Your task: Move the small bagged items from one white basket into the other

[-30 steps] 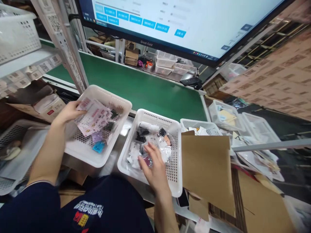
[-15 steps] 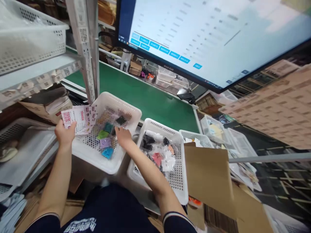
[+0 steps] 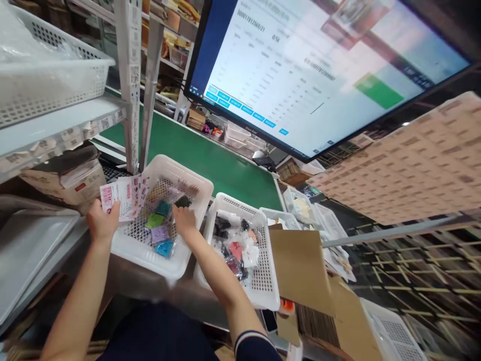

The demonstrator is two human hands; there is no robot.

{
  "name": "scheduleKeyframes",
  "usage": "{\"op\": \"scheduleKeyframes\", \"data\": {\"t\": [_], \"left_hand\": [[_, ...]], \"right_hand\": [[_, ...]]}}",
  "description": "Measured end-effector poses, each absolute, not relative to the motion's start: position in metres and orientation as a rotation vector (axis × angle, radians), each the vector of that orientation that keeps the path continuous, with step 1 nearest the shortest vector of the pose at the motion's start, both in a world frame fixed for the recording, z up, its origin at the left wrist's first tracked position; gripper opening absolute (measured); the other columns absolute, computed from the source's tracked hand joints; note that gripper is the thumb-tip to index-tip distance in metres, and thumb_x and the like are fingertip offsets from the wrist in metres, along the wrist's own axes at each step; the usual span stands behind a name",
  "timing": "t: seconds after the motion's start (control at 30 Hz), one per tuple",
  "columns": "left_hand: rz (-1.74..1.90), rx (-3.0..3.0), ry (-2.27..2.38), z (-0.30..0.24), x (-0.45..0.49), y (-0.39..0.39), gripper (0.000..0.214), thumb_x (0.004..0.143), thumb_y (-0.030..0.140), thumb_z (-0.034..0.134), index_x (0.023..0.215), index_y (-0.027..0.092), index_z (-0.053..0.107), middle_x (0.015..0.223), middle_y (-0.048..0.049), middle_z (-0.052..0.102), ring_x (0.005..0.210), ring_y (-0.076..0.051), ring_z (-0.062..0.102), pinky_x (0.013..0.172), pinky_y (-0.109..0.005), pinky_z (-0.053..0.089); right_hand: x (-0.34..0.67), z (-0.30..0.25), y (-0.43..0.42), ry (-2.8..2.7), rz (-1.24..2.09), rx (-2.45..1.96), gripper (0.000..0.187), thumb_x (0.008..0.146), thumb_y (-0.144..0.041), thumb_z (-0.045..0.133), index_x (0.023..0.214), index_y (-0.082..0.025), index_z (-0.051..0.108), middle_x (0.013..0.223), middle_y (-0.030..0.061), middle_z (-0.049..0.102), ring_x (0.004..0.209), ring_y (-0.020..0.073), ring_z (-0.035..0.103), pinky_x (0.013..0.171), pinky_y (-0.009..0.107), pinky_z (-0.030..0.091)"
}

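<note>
My left hand (image 3: pixel 100 220) grips a bundle of pink and white printed sheets (image 3: pixel 124 196) at the left rim of a white perforated basket (image 3: pixel 195 186). That basket holds several small coloured packets (image 3: pixel 161 233), green, purple, teal and black. My right hand (image 3: pixel 184 220) reaches into this basket from the right, its fingers curled down among the packets; what they hold is hidden. A second white basket (image 3: pixel 263 291) to the right holds small bagged items, black, pink and clear.
A green conveyor belt (image 3: pixel 195 150) runs behind the baskets under a large monitor (image 3: pixel 319 70). A metal rack with white baskets (image 3: pixel 48 80) stands on the left. A brown cardboard sheet (image 3: pixel 300 265) and more baskets lie at the right.
My right hand left the right basket and crossed into the left one. My left hand lifted the sheets off that basket to its left rim. The view tilted up toward the monitor.
</note>
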State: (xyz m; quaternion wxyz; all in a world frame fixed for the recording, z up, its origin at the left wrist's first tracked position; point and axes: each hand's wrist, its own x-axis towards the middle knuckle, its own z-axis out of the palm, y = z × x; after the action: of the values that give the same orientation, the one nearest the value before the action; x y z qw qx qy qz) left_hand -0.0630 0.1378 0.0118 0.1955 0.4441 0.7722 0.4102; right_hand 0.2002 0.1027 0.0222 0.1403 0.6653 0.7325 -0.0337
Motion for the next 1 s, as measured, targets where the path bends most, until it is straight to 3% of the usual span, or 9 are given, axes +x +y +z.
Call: {"op": "scheduleKeyframes", "data": {"t": [0.13,0.23,0.4,0.6,0.8,0.87,1.0], "left_hand": [[1.137,1.264,2.135,0.013,-0.062,0.142,0.034,0.074,0.043,0.070,0.074,0.028,0.039,0.072,-0.0031,0.055,0.081,-0.030,0.062,0.088,-0.045,0.056],[1.179,1.277,2.113,0.011,-0.062,0.144,0.034,0.072,0.044,0.068,0.073,0.029,0.038,0.070,-0.0020,0.052,0.079,-0.031,0.062,0.088,-0.047,0.057],[1.190,1.291,2.094,0.007,-0.064,0.144,0.035,0.069,0.046,0.067,0.074,0.030,0.036,0.067,-0.0014,0.049,0.081,-0.034,0.065,0.090,-0.052,0.059],[1.131,1.308,2.098,0.016,-0.062,0.141,0.035,0.071,0.044,0.067,0.074,0.030,0.035,0.068,-0.0023,0.051,0.088,-0.036,0.068,0.093,-0.052,0.059],[1.065,1.334,2.122,0.019,-0.062,0.140,0.035,0.077,0.044,0.066,0.077,0.028,0.035,0.078,-0.0083,0.064,0.095,-0.036,0.071,0.092,-0.047,0.057],[1.046,1.326,2.131,0.017,-0.063,0.139,0.034,0.078,0.044,0.067,0.078,0.027,0.037,0.083,-0.0105,0.068,0.097,-0.036,0.072,0.091,-0.046,0.057],[1.002,1.339,2.115,0.015,-0.064,0.138,0.027,0.081,0.045,0.067,0.082,0.025,0.050,0.093,-0.0146,0.075,0.100,-0.037,0.073,0.090,-0.044,0.056]], "right_hand": [[0.204,0.016,0.101,2.070,-0.117,1.921,0.042,0.099,-0.017,0.067,0.141,-0.017,0.062,0.133,0.0188,0.070,0.125,0.0306,0.069,0.102,0.042,0.058],[0.198,0.008,0.102,2.039,-0.098,1.958,0.043,0.101,-0.015,0.063,0.144,-0.015,0.060,0.141,0.0214,0.067,0.125,0.0302,0.070,0.099,0.040,0.059],[0.191,0.002,0.102,2.043,-0.121,1.932,0.043,0.102,-0.009,0.057,0.145,-0.013,0.059,0.120,0.0158,0.077,0.108,0.0273,0.077,0.092,0.039,0.061],[0.193,0.007,0.101,2.070,-0.047,1.940,0.034,0.100,-0.016,0.071,0.134,-0.012,0.067,0.138,0.0143,0.071,0.124,0.0273,0.070,0.103,0.044,0.060],[0.166,0.027,0.083,2.094,-0.062,1.988,0.040,0.095,-0.017,0.077,0.133,-0.012,0.067,0.116,0.0105,0.079,0.102,0.0240,0.076,0.090,0.036,0.063],[0.176,0.046,0.062,2.135,-0.034,2.033,0.046,0.094,-0.020,0.074,0.138,-0.013,0.064,0.121,0.0130,0.079,0.108,0.0264,0.076,0.092,0.036,0.061],[0.250,0.095,0.003,1.960,0.239,2.477,0.061,0.103,-0.025,0.058,0.160,-0.010,0.045,0.149,0.0227,0.066,0.135,0.0301,0.065,0.115,0.042,0.051]]}}
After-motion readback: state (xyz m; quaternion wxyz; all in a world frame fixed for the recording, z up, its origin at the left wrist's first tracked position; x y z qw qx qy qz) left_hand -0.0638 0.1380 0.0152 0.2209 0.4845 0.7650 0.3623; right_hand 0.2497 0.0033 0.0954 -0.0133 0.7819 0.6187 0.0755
